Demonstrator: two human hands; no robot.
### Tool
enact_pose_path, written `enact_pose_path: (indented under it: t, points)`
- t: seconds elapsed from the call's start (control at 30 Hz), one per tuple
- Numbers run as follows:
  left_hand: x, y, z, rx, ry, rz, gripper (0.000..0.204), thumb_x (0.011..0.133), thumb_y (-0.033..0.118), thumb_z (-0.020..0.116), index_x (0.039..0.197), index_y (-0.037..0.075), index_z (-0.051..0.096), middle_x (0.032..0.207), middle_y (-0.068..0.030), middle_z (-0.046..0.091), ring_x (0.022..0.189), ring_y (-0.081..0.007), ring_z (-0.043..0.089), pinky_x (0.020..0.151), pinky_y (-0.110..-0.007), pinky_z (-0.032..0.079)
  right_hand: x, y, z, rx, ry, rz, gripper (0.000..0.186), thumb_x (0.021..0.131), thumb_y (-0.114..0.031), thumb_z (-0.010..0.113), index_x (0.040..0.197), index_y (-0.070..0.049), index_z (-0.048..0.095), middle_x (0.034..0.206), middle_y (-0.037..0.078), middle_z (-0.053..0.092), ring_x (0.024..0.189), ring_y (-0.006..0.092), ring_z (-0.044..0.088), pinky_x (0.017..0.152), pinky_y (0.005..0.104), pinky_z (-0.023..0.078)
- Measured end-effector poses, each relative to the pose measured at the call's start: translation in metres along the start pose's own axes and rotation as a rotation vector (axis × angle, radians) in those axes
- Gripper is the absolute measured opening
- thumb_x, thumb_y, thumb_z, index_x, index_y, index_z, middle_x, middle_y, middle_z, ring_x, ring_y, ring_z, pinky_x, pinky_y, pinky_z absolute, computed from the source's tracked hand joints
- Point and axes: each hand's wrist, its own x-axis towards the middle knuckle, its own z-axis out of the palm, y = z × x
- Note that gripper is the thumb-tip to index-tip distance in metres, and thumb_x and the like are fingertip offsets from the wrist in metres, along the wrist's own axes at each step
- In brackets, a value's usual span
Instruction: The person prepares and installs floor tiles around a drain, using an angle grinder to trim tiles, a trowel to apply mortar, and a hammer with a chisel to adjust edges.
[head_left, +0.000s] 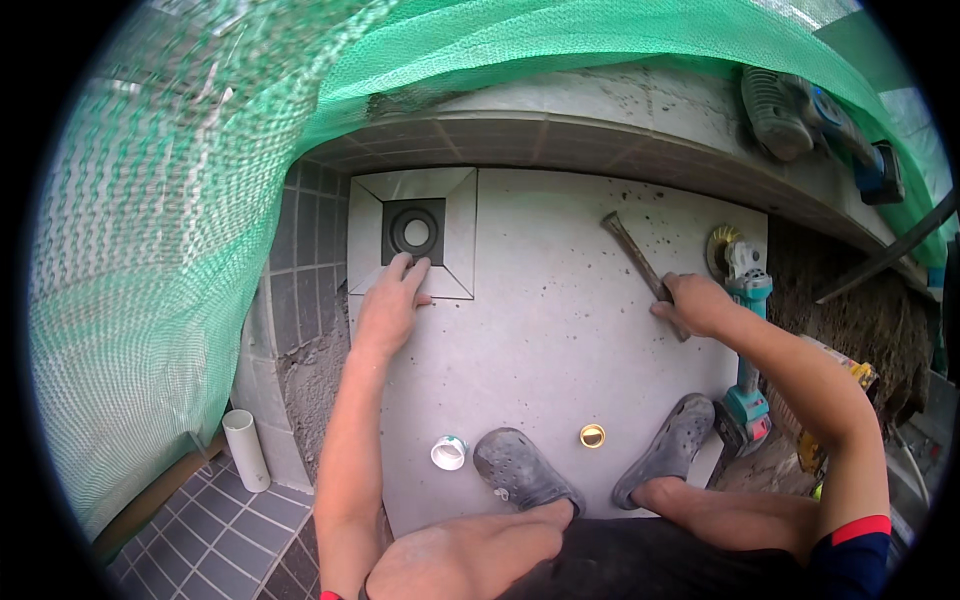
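My left hand point(388, 312) reaches to the far left corner of a large pale tile point(560, 340). Its fingers are extended, with the tips at the near edge of a dark square drain opening point(391, 252). Inside that opening is a round dark ring point(432, 236) with a pale centre. Cut tile pieces point(412, 184) frame the opening on its sides. On the right, my right hand point(695, 304) is closed around the near part of a long, worn, chisel-like bar point(632, 246). The bar lies slantwise, low over the tile, and its far end points away to the left.
A teal angle grinder point(748, 290) with a brassy disc lies right of my right hand. Between my feet sits a small gold ring point(592, 436); a white pipe fitting point(448, 452) is further left. A white pipe point(246, 452) leans at left. Green netting point(520, 50) hangs beyond the ledge point(600, 95).
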Motion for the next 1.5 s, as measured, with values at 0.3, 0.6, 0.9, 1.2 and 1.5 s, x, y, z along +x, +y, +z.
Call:
enact_pose_path:
  t: [0.3,0.6,0.9,1.2,1.5]
  points:
    - [-0.010,-0.002,0.005,0.112,0.057,0.041,0.058,0.087,0.011,0.073,0.143,0.008,0.057,0.143,-0.0143,0.055,0.136,-0.0422,0.046,0.109,-0.052,0.041,0.009,-0.008,0.002,0.011,0.141,-0.019,0.042,0.095,-0.041,0.067,0.103,0.001,0.067,0.092,0.025,0.072,0.092,0.0443,0.069,0.084,0.0516,0.054]
    - [-0.036,-0.008,0.043,0.071,0.164,-0.084,0.084,0.094,0.036,0.067,0.157,-0.005,0.030,0.167,-0.0226,0.026,0.156,-0.0382,0.020,0.127,-0.050,0.016,-0.022,-0.056,-0.050,0.150,0.055,-0.276,0.036,0.095,-0.035,0.070,0.088,0.000,0.064,0.082,0.020,0.070,0.076,0.0430,0.066,0.071,0.0481,0.052]
    - [-0.040,-0.009,0.042,-0.023,0.246,-0.044,0.081,0.094,0.031,0.068,0.156,-0.006,0.032,0.164,-0.0251,0.029,0.155,-0.0404,0.022,0.126,-0.052,0.020,-0.042,-0.181,-0.116,0.645,0.363,-0.624,0.017,0.091,-0.010,0.072,0.092,0.000,0.059,0.074,0.010,0.066,0.070,0.0203,0.070,0.067,0.0329,0.055]
    - [-0.037,-0.009,0.039,-0.059,0.215,-0.050,0.085,0.094,0.037,0.069,0.157,-0.005,0.030,0.166,-0.0240,0.027,0.156,-0.0385,0.022,0.128,-0.049,0.018,0.003,-0.227,-0.083,1.004,0.486,-0.652,0.020,0.094,-0.009,0.069,0.105,0.006,0.062,0.089,0.011,0.072,0.081,0.0167,0.072,0.077,0.0319,0.058]
    - [-0.038,-0.012,0.034,-0.040,0.153,-0.066,0.094,0.090,0.041,0.073,0.158,-0.005,0.027,0.167,-0.0244,0.025,0.157,-0.0380,0.018,0.128,-0.049,0.017,0.028,-0.255,-0.074,0.982,0.525,-0.608,0.023,0.093,-0.012,0.070,0.106,0.007,0.063,0.090,0.016,0.074,0.082,0.0197,0.074,0.078,0.0331,0.059]
